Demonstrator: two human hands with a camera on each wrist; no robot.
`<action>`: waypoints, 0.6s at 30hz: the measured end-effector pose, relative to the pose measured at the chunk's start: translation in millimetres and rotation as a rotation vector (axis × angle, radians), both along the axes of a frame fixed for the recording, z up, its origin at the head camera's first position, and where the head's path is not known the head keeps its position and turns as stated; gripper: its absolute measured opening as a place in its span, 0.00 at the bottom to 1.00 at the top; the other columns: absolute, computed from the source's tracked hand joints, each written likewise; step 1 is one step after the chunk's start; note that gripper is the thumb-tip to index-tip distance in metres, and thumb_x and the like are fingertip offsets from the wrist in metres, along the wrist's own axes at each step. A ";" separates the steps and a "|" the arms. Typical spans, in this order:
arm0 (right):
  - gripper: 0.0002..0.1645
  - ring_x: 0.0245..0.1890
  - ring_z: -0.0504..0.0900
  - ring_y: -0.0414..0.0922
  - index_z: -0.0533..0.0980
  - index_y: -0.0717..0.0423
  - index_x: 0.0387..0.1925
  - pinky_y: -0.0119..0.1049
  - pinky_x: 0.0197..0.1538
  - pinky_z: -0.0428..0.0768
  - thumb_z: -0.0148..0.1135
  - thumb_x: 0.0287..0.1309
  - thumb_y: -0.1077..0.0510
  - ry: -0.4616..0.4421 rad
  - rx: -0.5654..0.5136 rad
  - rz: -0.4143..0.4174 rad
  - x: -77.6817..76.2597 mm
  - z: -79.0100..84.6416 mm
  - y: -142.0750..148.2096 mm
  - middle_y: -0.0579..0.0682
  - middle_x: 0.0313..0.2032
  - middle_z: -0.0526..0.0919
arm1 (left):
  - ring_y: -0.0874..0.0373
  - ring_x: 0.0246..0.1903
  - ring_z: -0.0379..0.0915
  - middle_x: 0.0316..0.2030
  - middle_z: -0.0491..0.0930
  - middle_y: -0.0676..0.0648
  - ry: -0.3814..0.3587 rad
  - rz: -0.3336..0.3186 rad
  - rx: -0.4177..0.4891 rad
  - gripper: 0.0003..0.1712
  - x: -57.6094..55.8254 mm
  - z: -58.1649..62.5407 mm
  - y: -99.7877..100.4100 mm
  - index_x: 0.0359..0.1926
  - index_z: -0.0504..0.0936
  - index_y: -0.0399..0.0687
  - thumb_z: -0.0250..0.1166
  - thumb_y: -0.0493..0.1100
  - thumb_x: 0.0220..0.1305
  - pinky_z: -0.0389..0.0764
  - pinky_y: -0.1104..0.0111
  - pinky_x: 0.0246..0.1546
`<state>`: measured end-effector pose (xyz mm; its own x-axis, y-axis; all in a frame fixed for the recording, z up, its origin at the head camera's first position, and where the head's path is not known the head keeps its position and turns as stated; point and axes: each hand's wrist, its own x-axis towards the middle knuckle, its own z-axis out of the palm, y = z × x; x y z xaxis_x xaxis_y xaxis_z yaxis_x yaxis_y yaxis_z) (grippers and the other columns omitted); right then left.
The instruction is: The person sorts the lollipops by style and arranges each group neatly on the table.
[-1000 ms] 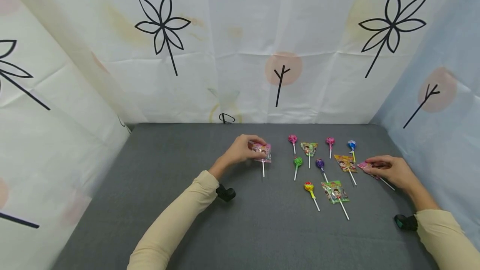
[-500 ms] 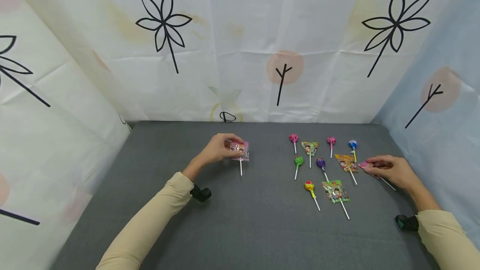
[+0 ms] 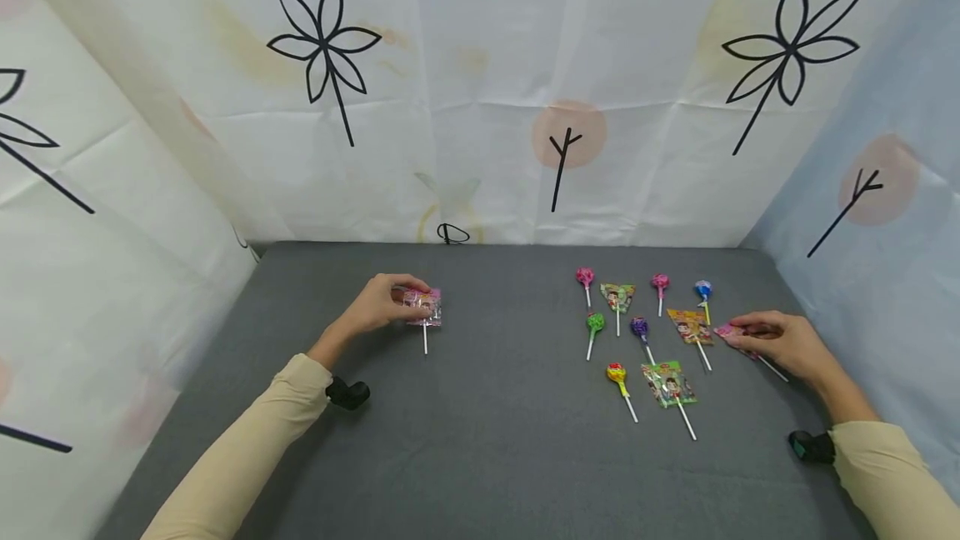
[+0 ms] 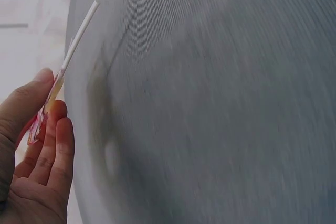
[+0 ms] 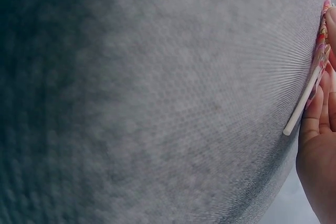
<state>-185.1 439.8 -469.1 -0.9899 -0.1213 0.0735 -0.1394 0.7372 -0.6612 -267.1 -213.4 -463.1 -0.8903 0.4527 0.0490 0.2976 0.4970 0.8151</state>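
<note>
My left hand (image 3: 381, 302) pinches a lollipop in a flat pink wrapper (image 3: 422, 307) between thumb and fingers, its white stick pointing down in the head view. The left wrist view shows the white stick (image 4: 80, 38) jutting past the thumb, held over the grey cloth. Over at the right, my right hand (image 3: 786, 344) holds another pink-wrapped lollipop (image 3: 727, 331) by its wrapper, close to the cloth. Its white stick (image 5: 303, 103) slants away from the fingers in the right wrist view. Just left of that hand lies an orange-wrapped lollipop (image 3: 690, 327).
Several lollipops lie on the grey table (image 3: 480, 440), right of the middle: a green-wrapped flat one (image 3: 670, 382), a yellow one (image 3: 617, 374), a purple one (image 3: 640, 327), a green ball (image 3: 595, 322) and a blue one (image 3: 702, 289). Patterned white cloth (image 3: 480, 107) walls the back and sides.
My left hand has moved left along the table with the pink-wrapped lollipop, away from the group. The right hand and its lollipop have stayed in place.
</note>
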 end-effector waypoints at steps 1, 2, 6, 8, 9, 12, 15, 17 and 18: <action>0.19 0.33 0.76 0.32 0.81 0.75 0.49 0.27 0.32 0.76 0.72 0.61 0.63 0.003 -0.002 0.002 0.0 -0.4 0.0 0.61 0.41 0.80 | 0.50 0.39 0.82 0.50 0.81 0.38 0.000 0.003 -0.004 0.24 0.2 -0.1 -5.7 0.54 0.85 0.39 0.79 0.41 0.57 0.78 0.64 0.34; 0.19 0.33 0.75 0.31 0.81 0.74 0.49 0.27 0.32 0.75 0.72 0.61 0.63 0.006 -0.003 0.003 0.0 -0.7 0.1 0.61 0.41 0.80 | 0.50 0.40 0.82 0.50 0.81 0.38 -0.006 0.005 -0.006 0.24 0.5 -0.3 -11.3 0.54 0.85 0.38 0.79 0.41 0.57 0.78 0.65 0.34; 0.19 0.33 0.76 0.31 0.81 0.74 0.48 0.26 0.33 0.75 0.72 0.61 0.64 0.016 -0.014 0.005 -0.2 -1.5 0.6 0.61 0.41 0.81 | 0.50 0.41 0.83 0.52 0.80 0.36 -0.038 0.013 -0.011 0.24 1.5 -2.4 -31.2 0.54 0.84 0.36 0.78 0.39 0.58 0.78 0.67 0.34; 0.19 0.33 0.76 0.31 0.81 0.74 0.48 0.26 0.33 0.76 0.72 0.61 0.64 0.015 -0.016 0.009 -0.5 -1.7 1.0 0.61 0.41 0.81 | 0.49 0.42 0.83 0.52 0.80 0.35 -0.055 0.017 -0.007 0.23 1.2 -4.1 -39.7 0.54 0.84 0.35 0.78 0.38 0.58 0.78 0.67 0.34; 0.19 0.33 0.76 0.31 0.81 0.74 0.48 0.27 0.33 0.76 0.72 0.61 0.63 0.013 -0.016 0.011 -0.6 -1.8 1.2 0.61 0.41 0.81 | 0.49 0.42 0.83 0.52 0.79 0.35 -0.054 0.020 -0.008 0.23 0.9 -4.9 -43.4 0.54 0.84 0.35 0.78 0.38 0.58 0.79 0.68 0.35; 0.19 0.33 0.76 0.31 0.81 0.74 0.49 0.27 0.33 0.76 0.72 0.62 0.63 0.003 -0.019 0.009 -0.6 -1.8 1.1 0.61 0.42 0.81 | 0.48 0.42 0.82 0.52 0.79 0.35 -0.052 0.022 -0.014 0.23 -0.2 -6.3 -52.6 0.54 0.85 0.36 0.78 0.38 0.58 0.79 0.67 0.36; 0.19 0.34 0.76 0.31 0.81 0.74 0.49 0.27 0.33 0.76 0.72 0.62 0.63 -0.004 -0.014 0.012 -0.2 -1.7 1.2 0.62 0.42 0.81 | 0.48 0.44 0.82 0.53 0.79 0.35 -0.043 0.032 -0.027 0.22 -0.9 -6.5 -58.2 0.53 0.85 0.37 0.78 0.39 0.58 0.80 0.67 0.38; 0.20 0.34 0.75 0.31 0.81 0.74 0.50 0.27 0.33 0.76 0.72 0.63 0.62 -0.006 -0.008 0.005 0.0 -1.7 1.3 0.62 0.42 0.81 | 0.49 0.44 0.82 0.54 0.79 0.35 -0.045 0.033 -0.028 0.23 -1.8 -6.3 -61.7 0.54 0.85 0.37 0.78 0.39 0.58 0.80 0.67 0.38; 0.20 0.34 0.75 0.32 0.81 0.73 0.50 0.27 0.33 0.76 0.72 0.63 0.61 -0.007 -0.005 0.003 0.0 -1.7 1.4 0.62 0.42 0.81 | 0.49 0.44 0.82 0.54 0.79 0.36 -0.041 0.034 -0.033 0.23 -2.3 -6.0 -63.3 0.54 0.85 0.37 0.78 0.40 0.58 0.79 0.67 0.38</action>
